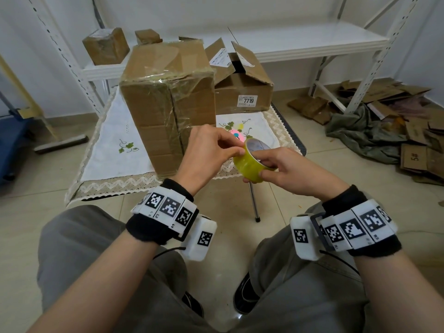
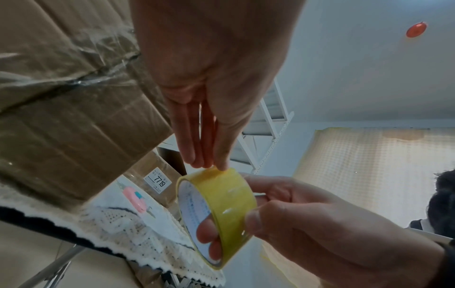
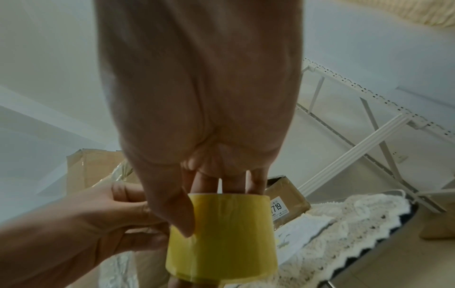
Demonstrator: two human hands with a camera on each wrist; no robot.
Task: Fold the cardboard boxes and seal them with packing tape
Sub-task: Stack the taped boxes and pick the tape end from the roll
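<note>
A yellow roll of packing tape (image 1: 251, 164) is held in front of the low table's near edge. My right hand (image 1: 260, 168) grips it, fingers (image 2: 206, 233) through the core and thumb (image 3: 182, 224) on the outer face. My left hand (image 1: 236, 150) pinches at the roll's upper rim with its fingertips (image 2: 216, 165). Behind my hands stands a tall cardboard box (image 1: 168, 97), closed and wrapped in clear tape. A lower box (image 1: 242, 94) labelled 7719 sits behind it to the right with its flaps up.
The table carries a white embroidered cloth (image 1: 113, 150) and a pink cutter (image 1: 236, 134). A white metal rack (image 1: 312, 42) stands behind with small boxes (image 1: 105, 45). Flattened cardboard (image 1: 418, 150) and a green cloth (image 1: 360, 133) lie on the floor at right.
</note>
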